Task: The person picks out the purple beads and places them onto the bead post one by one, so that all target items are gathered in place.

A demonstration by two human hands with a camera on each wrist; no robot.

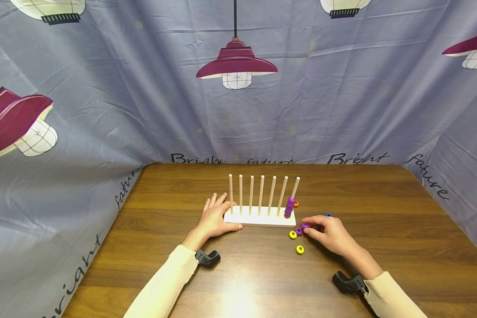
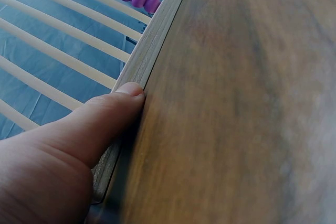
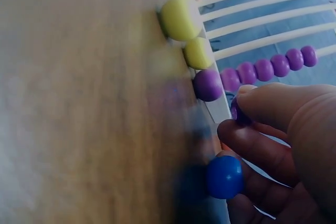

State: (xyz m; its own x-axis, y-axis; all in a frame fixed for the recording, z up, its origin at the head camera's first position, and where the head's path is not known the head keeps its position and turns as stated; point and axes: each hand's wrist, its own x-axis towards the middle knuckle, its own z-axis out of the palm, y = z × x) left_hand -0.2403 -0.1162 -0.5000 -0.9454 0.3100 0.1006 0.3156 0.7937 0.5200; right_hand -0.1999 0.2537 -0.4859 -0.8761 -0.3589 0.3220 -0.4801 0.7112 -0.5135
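A white wooden base with a row of upright pegs, a peg rack (image 1: 260, 223), stands on the table. My left hand (image 1: 212, 221) grips its left end, thumb (image 2: 118, 106) along the front edge and fingers spread behind. Several purple beads (image 1: 289, 208) are stacked on the rightmost peg; the other pegs are bare. To the right of the rack, my right hand (image 1: 331, 234) pinches a purple bead (image 3: 239, 113) between thumb and index finger. Another purple bead (image 1: 298, 231) lies just beside it on the table.
Two yellow beads (image 1: 292, 235) lie in front of the rack's right end. An orange bead (image 1: 296, 204) shows behind the stacked peg. Beyond the right hand is a blue bead (image 1: 328, 215). A printed curtain (image 1: 238, 123) hangs behind the wooden table (image 1: 175, 185).
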